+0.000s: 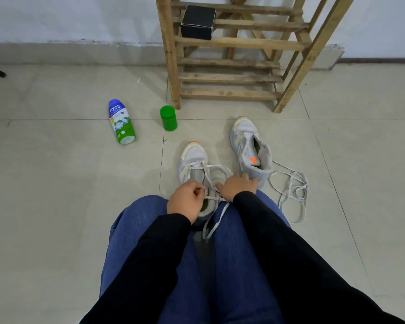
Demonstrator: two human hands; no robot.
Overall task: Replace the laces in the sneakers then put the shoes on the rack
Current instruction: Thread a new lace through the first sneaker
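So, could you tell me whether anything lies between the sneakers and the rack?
Nothing visible does: bare floor separates the half-laced sneaker and the unlaced sneaker from the rack. The green jar stands left of its front leg, aside.

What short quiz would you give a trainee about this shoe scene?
1. True or false: both sneakers already sit on the wooden rack.
2. Which lies on its side? A) green jar B) Nycil bottle C) black box
3. Fill in: the left hand pinches a ___.
Key: 1 false: the nearer sneaker and farther sneaker stand on the floor before the wooden rack. 2 B, the Nycil bottle; the green jar stands upright. 3 lace.
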